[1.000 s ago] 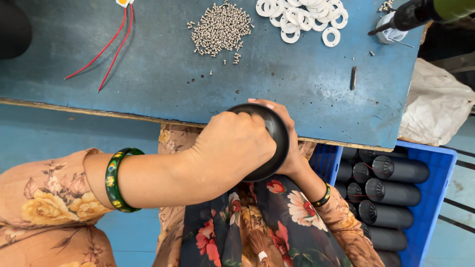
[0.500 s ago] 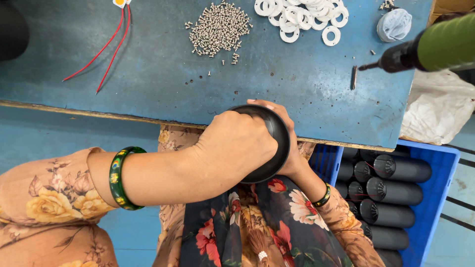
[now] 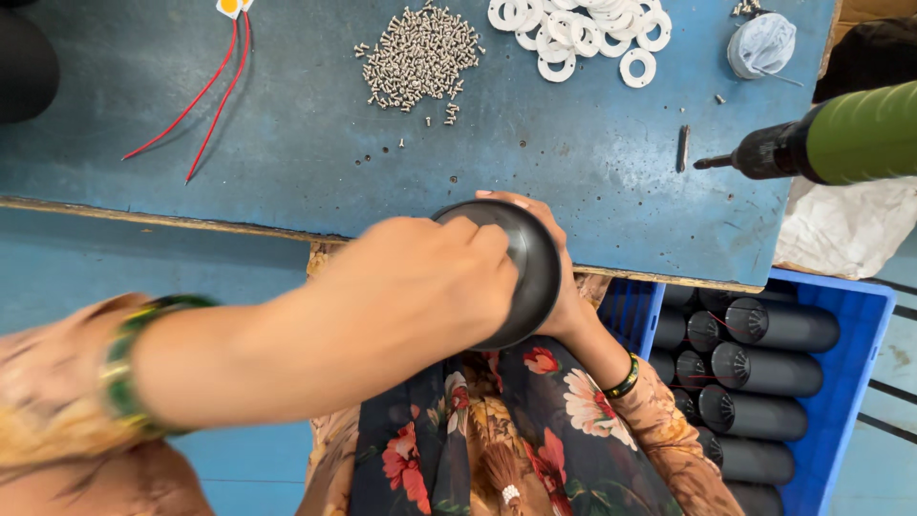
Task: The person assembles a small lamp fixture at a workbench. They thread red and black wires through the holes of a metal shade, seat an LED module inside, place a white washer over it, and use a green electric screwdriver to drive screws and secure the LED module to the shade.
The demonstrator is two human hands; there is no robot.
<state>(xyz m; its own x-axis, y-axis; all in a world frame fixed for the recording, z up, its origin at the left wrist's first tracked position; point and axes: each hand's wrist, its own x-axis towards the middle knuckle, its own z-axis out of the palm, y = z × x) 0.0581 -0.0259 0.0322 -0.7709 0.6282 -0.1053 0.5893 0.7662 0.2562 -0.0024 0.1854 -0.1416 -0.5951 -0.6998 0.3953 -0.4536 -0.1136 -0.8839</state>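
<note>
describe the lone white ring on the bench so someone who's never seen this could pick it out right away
Start at the blue bench and go to its far edge, where a heap of white rings lies right of a pile of small silver screws. The lone white ring sits just off the heap's near right side, flat on bare blue, touching none of the others.

A round black housing [image 3: 523, 272] with a dull sheen sits at the near edge of the blue table, tilted, its circular end turned right. Its left part is hidden, so its full shape cannot be told.
</note>
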